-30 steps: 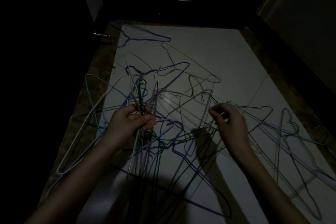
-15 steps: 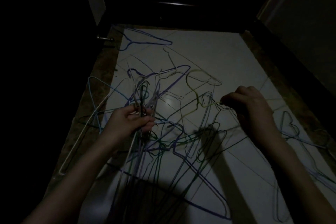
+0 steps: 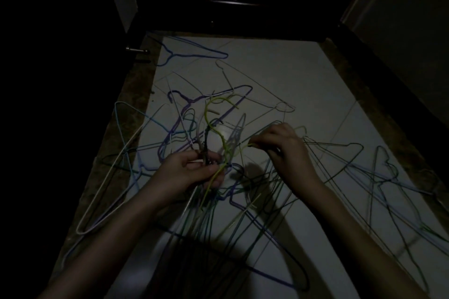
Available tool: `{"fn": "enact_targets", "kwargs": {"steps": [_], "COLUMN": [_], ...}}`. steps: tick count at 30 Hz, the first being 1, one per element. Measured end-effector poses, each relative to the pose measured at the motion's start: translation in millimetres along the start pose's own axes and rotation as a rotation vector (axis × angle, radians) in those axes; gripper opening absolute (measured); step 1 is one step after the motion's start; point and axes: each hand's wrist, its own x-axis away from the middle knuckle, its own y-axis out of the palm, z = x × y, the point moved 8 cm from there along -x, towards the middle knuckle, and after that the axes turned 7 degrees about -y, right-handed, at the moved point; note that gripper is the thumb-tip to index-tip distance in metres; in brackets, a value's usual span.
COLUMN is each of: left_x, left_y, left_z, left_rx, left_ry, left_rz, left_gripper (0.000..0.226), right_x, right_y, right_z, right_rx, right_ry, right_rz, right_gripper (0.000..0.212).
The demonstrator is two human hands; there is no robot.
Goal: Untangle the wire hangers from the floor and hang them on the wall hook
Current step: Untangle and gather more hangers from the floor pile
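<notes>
Seemingly both grips — on hangers (image 3: 220, 133).

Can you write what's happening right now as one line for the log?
left hand: grips bundle of hanger necks | right hand: pinches yellow-green hanger wire | rest of hangers on floor | wall hook: not visible

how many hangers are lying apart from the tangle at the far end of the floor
1 plainly: a purple wire hanger lies alone at the far left of the floor. A pale hanger below it looks nearly separate, but the dim light may hide overlaps.
</notes>
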Motion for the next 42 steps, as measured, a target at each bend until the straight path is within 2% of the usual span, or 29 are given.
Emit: {"fn": "enact_targets", "kwargs": {"steps": [4,9,17,20,23,25,29,32,37,42], "left_x": [1.6,4.1,3.3,2.5,2.6,1.7,-2.0,-4.3,-7.3,-7.4], "left_y": [7.8,11.2,12.2,12.4,15.1,11.5,-4.0,-15.1,-25.3,-31.9], "left_z": [-7.1,-3.1,-9.9,-12.4,-13.4,-13.3,-15.9,-17.0,-12.5,-11.3], "left_rx": [0.097,0.159,0.179,0.149,0.1,0.103,0.115,0.12,0.178,0.155], "left_ry": [-0.047,-0.056,-0.089,-0.093,-0.099,-0.099,-0.076,-0.062,-0.022,0.003], "left_rz": [-0.058,-0.104,-0.118,-0.11,-0.116,-0.095,-0.005,0.059,0.109,0.134], "left_gripper": [0.016,0.026,0.041,0.041,0.036,0.034,0.024,0.022,0.024,0.029], "right_x": [0.9,4.9,5.3,5.0,4.9,8.4,28.1,52.0,88.9,111.9], "right_y": [12.7,23.1,32.9,38.1,39.1,37.9,44.0,64.6,100.3,128.5], "right_z": [2.0,2.6,-11.6,-9.7,-10.9,-5.3,27.1,46.5,49.3,36.9], "right_rx": [-0.061,-0.059,0.104,0.112,0.078,0.055,-0.038,-0.109,-0.129,0.037], "right_ry": [0.009,0.008,-0.111,-0.102,-0.104,-0.064,0.182,0.339,0.469,0.427], "right_rz": [-0.032,-0.081,-0.11,-0.13,-0.12,-0.096,-0.102,-0.225,-0.436,-0.639], "right_gripper": [0.017,0.015,0.016,0.021,0.018,0.019,0.021,0.02,0.018,0.028]}}
